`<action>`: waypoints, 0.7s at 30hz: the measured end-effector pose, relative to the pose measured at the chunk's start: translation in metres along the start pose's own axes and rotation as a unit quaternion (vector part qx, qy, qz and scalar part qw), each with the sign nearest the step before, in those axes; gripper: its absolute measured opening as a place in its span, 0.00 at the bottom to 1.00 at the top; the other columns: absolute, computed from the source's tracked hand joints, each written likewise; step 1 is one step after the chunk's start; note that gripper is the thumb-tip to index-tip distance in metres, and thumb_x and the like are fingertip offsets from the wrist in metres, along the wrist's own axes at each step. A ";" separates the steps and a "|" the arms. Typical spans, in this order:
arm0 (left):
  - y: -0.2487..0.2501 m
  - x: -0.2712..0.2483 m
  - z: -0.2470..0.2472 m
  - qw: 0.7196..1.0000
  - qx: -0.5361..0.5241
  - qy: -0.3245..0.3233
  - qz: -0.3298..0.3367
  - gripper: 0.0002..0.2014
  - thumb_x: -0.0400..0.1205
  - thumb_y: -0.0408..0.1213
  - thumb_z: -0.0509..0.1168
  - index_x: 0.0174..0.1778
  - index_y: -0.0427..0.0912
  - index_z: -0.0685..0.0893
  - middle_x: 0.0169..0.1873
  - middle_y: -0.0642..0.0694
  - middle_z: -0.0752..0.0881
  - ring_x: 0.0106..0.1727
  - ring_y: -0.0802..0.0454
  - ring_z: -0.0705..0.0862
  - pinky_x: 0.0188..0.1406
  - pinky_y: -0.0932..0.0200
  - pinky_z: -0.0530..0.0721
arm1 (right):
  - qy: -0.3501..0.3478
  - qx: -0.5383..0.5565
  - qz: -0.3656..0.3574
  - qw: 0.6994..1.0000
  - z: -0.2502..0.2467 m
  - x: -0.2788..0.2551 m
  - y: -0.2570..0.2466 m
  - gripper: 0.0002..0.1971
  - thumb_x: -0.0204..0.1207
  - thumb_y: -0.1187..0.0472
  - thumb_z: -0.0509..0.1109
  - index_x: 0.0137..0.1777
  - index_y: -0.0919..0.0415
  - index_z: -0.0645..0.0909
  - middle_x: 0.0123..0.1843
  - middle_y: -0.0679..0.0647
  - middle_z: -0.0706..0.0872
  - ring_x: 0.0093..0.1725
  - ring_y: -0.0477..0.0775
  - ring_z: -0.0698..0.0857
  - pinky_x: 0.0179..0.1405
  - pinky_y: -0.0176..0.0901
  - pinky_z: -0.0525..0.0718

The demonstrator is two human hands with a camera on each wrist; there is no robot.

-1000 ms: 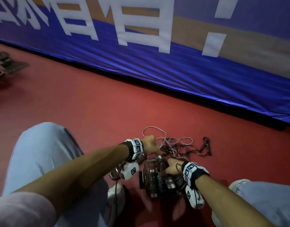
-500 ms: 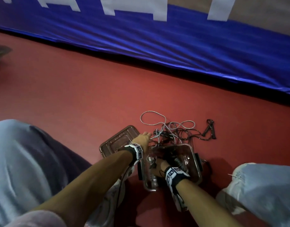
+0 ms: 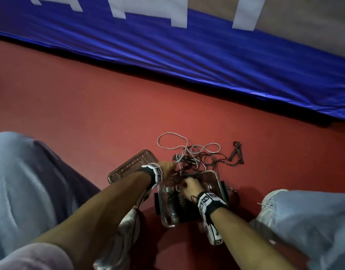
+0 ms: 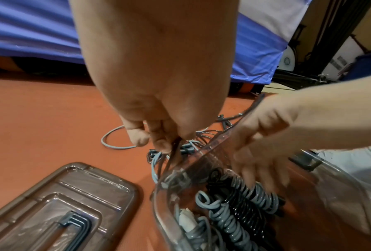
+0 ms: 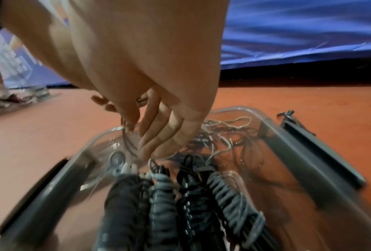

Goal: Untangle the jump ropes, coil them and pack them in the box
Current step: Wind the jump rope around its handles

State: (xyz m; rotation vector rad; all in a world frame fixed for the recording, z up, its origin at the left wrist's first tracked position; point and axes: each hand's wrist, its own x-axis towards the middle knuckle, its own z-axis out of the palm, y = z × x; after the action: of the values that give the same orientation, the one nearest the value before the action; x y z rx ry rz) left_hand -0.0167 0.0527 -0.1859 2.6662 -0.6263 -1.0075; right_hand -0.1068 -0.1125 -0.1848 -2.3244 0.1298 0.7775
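Jump ropes (image 3: 193, 152) sit in two lots: a loose grey-and-black tangle on the red floor (image 3: 89, 106) just past the far end of the clear box (image 3: 219, 182), and four coiled bundles (image 5: 186, 200) lying side by side inside it, grey and black alternating. Left hand (image 4: 158, 84) hovers over the box's far-left corner, grip narrow: fingertips (image 4: 162, 144) pinch a dark cord (image 4: 174, 158) that runs down over the rim, alongside pale blue strands. Right hand (image 5: 154, 105) reaches into the box from the near side, fingers extended and roughly straight, tips down among the loose strands at the far ends of the coils; motion blur there, so it looks like contact only, not a hold. Box lid (image 4: 57, 203) lies flat on the floor just left of the box, ribbed side up. One pair of black handles (image 3: 235, 152) lies on the floor at the tangle's right edge. Blue tarp (image 3: 187, 61) runs along the back.
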 end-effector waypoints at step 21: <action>0.197 -0.190 -0.305 0.757 -0.440 0.401 0.269 0.08 0.92 0.37 0.58 0.55 0.39 0.80 0.39 0.47 0.84 0.26 0.52 0.71 0.23 0.58 0.72 | 0.294 0.259 -0.281 0.876 -0.244 -0.118 -0.183 0.22 0.94 0.56 0.55 0.41 0.63 0.83 0.31 0.57 0.89 0.25 0.48 0.83 0.28 0.38 0.78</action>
State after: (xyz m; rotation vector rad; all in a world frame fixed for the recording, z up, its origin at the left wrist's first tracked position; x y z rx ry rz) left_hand -0.0013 -0.0164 0.2180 1.6243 -0.4741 0.0919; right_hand -0.0289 -0.1393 0.1319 -1.8482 -0.0707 -0.2527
